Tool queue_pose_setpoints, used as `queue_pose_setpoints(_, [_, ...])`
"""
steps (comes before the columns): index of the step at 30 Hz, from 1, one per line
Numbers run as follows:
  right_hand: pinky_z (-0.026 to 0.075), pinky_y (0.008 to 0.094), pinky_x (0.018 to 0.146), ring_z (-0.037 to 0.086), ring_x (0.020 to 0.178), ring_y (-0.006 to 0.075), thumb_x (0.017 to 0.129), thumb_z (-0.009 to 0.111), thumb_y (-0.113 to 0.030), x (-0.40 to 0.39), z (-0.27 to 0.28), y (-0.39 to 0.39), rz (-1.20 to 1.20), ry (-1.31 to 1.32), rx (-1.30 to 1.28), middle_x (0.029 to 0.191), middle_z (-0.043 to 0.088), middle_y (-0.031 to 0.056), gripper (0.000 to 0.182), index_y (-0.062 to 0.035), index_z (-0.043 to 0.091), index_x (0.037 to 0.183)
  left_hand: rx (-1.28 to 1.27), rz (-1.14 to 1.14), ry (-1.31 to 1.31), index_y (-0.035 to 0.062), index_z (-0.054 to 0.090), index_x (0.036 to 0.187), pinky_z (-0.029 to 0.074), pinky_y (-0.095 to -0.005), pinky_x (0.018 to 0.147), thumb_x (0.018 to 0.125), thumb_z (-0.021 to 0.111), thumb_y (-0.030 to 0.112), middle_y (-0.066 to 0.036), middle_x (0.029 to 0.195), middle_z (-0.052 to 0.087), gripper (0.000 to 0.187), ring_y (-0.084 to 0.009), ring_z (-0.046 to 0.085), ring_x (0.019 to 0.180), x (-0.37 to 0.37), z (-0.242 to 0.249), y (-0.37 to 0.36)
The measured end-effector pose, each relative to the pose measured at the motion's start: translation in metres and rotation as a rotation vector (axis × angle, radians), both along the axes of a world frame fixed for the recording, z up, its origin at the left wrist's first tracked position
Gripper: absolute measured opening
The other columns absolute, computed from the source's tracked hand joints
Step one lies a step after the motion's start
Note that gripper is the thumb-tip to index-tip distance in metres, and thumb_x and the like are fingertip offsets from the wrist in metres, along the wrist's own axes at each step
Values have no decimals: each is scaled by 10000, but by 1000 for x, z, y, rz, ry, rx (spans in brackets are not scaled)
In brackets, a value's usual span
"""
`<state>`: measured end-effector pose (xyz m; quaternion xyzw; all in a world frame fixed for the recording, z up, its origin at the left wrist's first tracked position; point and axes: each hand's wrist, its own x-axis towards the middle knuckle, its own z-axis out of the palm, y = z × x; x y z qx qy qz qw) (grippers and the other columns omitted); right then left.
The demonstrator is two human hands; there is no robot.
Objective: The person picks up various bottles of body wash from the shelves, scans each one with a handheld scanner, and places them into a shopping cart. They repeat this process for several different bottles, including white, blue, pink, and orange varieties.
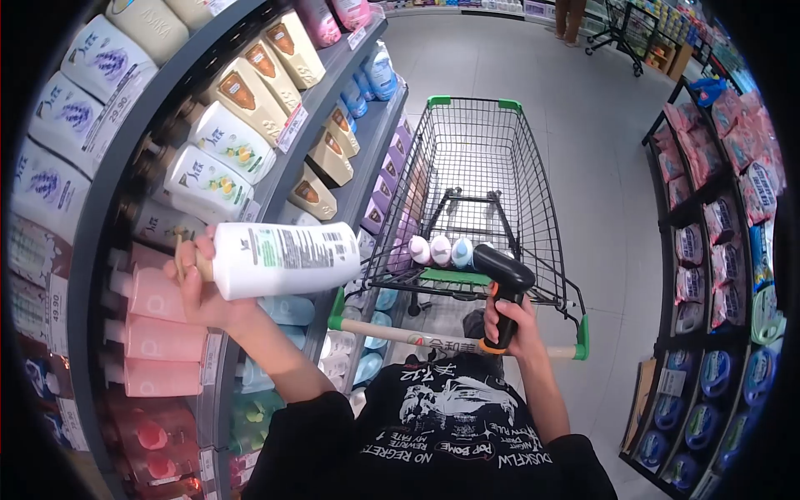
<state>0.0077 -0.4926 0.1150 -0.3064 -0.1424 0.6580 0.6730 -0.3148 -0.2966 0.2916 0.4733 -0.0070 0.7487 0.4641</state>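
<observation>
A white pump bottle (pixel 287 257) lies sideways in my left hand (pixel 204 275), its neck between my fingers and its printed back label and barcode facing up. The bottle is in front of the shelf, near pink pump bottles (pixel 167 325). My right hand (pixel 512 321) is wrapped around the grip of a black and orange handheld barcode scanner (pixel 504 271), above the handle (pixel 400 335) of the shopping cart. Close to the scanner, several bottles with white, pink and blue tops (pixel 440 251) stand in a row at the near end of the cart.
The wire shopping cart (pixel 479 158) with green corners stands ahead of me. Shelves of bottles (pixel 242 142) run along the left. On the right is a black rack (pixel 667 308) of packaged goods. A person's legs (pixel 570 21) and another cart (pixel 621 33) are farther back.
</observation>
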Motion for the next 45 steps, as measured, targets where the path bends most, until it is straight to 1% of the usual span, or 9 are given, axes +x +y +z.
queue_pose_setpoints(1, [399,291,398,481,444,168,834,577,-106,0,4,-4,35,14,23,670,473,85,321,-25,462,1123,-71,-85,-64,187,527,835,335,-456,989,680,559,21,9,815,491,230,-196,502,770,9,-10,0])
queue_pose_setpoints(5, [395,271,403,470,444,158,823,562,-81,-6,20,-20,134,32,4,673,480,93,339,-10,462,1139,-65,-384,-157,224,532,723,336,-361,891,624,573,-5,53,742,523,253,-153,481,680,36,-41,5])
queue_pose_setpoints(8, [373,260,402,460,447,144,845,556,-96,-17,27,-24,179,115,-17,678,467,84,328,-17,461,1150,-3,-535,-90,227,566,750,338,-331,899,621,571,17,63,728,546,246,-130,491,681,53,-52,11])
queue_pose_setpoints(16, [363,252,409,449,451,130,867,563,-133,-17,25,-18,166,217,-11,677,470,76,340,-26,447,1168,-37,-553,205,226,498,669,293,-314,828,555,571,22,51,677,536,244,-136,487,631,104,-60,11])
queue_pose_setpoints(22, [371,264,429,450,465,129,868,563,-123,10,1,-36,-62,254,-46,678,474,62,331,-21,454,1164,-152,-453,401,134,473,713,311,-406,879,591,576,15,-46,668,472,199,-231,511,683,146,-67,24])
queue_pose_setpoints(25, [369,270,427,460,476,143,856,562,-94,23,-6,-53,-205,312,-73,683,472,75,337,-21,449,1165,-157,-436,610,50,571,802,410,-381,756,680,649,-78,-97,766,550,194,-252,523,760,174,-79,35])
queue_pose_setpoints(27, [363,274,422,462,479,147,858,553,-90,30,-9,-62,-287,305,-90,689,472,84,341,-29,445,1175,-201,-407,737,20,598,821,474,-371,794,696,670,-125,-133,824,607,204,-247,573,847,196,-90,41])
queue_pose_setpoints(38, [360,287,466,449,507,149,843,559,-116,38,-19,-66,-418,472,33,699,467,87,419,-41,408,1226,-266,-672,1131,-1,610,745,474,-346,942,702,651,-190,-121,977,649,197,-247,562,1139,351,-232,66])
queue_pose_setpoints(45, [369,293,476,465,511,159,827,572,-115,38,-20,-62,-450,491,31,698,470,89,455,-25,395,1236,-537,-866,929,8,591,729,469,-324,918,719,653,-175,-128,1039,644,193,-232,574,1103,421,-362,24])
